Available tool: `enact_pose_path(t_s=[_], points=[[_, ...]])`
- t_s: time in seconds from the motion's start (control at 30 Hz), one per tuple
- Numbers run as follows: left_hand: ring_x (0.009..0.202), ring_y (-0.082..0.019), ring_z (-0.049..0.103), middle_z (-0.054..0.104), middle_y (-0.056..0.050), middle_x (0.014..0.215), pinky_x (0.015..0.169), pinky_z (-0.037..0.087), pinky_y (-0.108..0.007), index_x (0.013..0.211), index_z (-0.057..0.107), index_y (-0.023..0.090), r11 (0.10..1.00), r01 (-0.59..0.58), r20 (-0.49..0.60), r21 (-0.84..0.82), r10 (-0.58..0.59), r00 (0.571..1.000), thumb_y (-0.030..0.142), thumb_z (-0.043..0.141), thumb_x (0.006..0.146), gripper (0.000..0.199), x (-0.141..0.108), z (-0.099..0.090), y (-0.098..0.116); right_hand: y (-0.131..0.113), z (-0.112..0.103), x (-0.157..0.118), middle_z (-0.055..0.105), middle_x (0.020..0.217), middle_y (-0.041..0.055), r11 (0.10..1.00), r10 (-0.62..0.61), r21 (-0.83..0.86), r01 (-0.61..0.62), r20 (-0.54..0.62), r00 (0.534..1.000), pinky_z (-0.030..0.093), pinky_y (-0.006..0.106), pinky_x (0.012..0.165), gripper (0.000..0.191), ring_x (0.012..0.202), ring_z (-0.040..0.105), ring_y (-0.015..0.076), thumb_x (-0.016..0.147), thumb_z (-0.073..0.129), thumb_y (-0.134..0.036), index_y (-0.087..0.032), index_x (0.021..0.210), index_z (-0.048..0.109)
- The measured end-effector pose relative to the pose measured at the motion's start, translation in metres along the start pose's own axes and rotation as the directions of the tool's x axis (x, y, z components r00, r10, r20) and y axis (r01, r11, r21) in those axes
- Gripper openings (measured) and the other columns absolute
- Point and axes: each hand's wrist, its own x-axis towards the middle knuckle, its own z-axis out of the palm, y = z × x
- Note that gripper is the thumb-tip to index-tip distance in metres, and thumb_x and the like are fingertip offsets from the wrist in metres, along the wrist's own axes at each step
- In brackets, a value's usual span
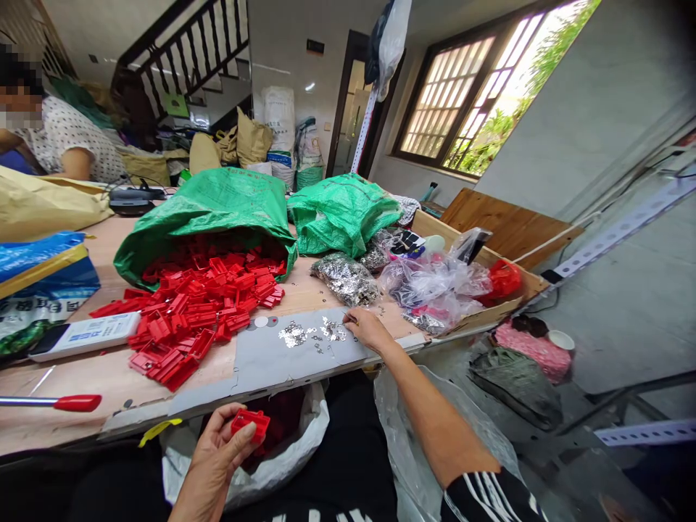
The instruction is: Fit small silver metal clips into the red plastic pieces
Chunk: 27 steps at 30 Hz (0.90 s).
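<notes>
My left hand [220,442] is closed around a red plastic part [251,426], held between thumb and fingers over an open white sack [311,428] below the table edge. My right hand [365,330] reaches onto a grey sheet [255,366] on the table. Its fingertips are pinched together beside scattered small metal pieces [293,334]; whatever they hold is too small to make out. A heap of red plastic parts [190,312] spills out of a green woven sack [217,206] to the left of the sheet.
Beyond my right hand lie a clear bag of metal pieces [345,279] and a shallow box [536,284] with plastic bags in it. A second green sack [348,214] stands behind. At left are a white box [92,335] and a red-handled lever [79,403]. Another person [76,134] sits far left.
</notes>
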Motion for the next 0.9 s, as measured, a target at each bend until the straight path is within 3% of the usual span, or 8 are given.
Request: enact_pose_path(t_s=[0.47, 0.67, 0.9], points=[[0.068, -0.018, 0.068, 0.073, -0.003, 0.077, 0.066, 0.055, -0.026, 0.091, 0.054, 0.019, 0.999, 0.039, 0.015, -0.007, -0.039, 0.999, 0.029, 0.086, 0.048, 0.055, 0.000, -0.001, 0.002, -0.010, -0.003, -0.008, 0.068, 0.088, 0.0031, 0.998, 0.008, -0.066, -0.005, 0.036, 0.999, 0.038, 0.022, 0.069, 0.015, 0.082, 0.059, 0.0149, 0.084, 0.051, -0.023, -0.019, 0.088, 0.066], [0.069, -0.019, 0.069, 0.073, -0.004, 0.076, 0.066, 0.055, -0.027, 0.090, 0.055, 0.018, 1.000, 0.025, 0.013, -0.019, -0.025, 1.000, 0.028, 0.086, 0.047, 0.054, 0.002, -0.002, -0.001, -0.030, 0.008, -0.006, 0.068, 0.088, 0.0037, 0.990, 0.021, -0.143, -0.013, 0.056, 0.998, 0.036, 0.023, 0.065, 0.016, 0.081, 0.059, 0.0165, 0.083, 0.055, -0.032, -0.021, 0.088, 0.065], [0.064, -0.016, 0.067, 0.072, -0.002, 0.072, 0.061, 0.055, -0.025, 0.089, 0.055, 0.018, 0.999, -0.048, -0.032, -0.002, 0.047, 0.998, 0.029, 0.086, 0.047, 0.054, -0.001, 0.002, -0.001, -0.037, 0.011, -0.002, 0.068, 0.086, 0.0036, 0.984, 0.026, -0.180, -0.014, 0.064, 0.998, 0.033, 0.023, 0.061, 0.012, 0.078, 0.058, 0.0161, 0.080, 0.058, -0.030, -0.020, 0.084, 0.064]])
